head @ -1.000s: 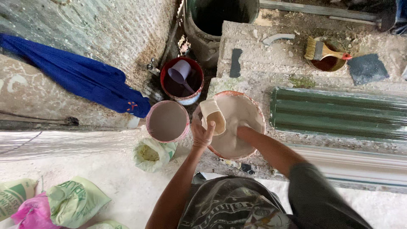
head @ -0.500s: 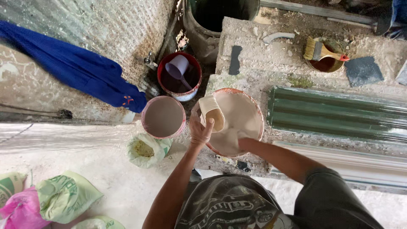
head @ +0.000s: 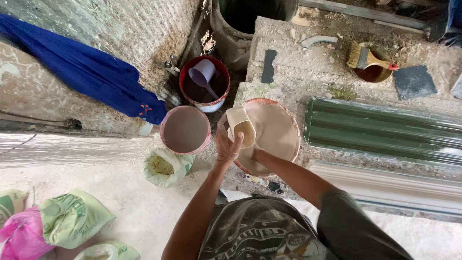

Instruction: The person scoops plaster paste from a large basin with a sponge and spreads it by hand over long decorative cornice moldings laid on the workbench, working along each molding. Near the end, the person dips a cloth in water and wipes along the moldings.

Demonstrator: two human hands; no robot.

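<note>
Left hand [head: 227,144] grip around beige plastic scoop [head: 241,126], right hand hidden, round basin [head: 279,130] of smooth tan slurry

You held plastic scoop [head: 240,126], matt slurry-coated; basin [head: 284,115] mix smooth; green sheet [head: 380,130] glossy corrugated; ledge [head: 313,58] rough concrete.

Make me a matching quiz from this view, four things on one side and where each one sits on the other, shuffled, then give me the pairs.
Things:
1. lilac scoop
2. paintbrush
3. cream scoop
4. blue cloth

Places:
A. draped over the rough wall on the left
B. in the left hand, over the wide basin of beige mix
C. lying across a small pot of brown liquid
D. inside the red bucket of dark liquid

Pairs: 1-D, 2-C, 3-B, 4-A
</note>
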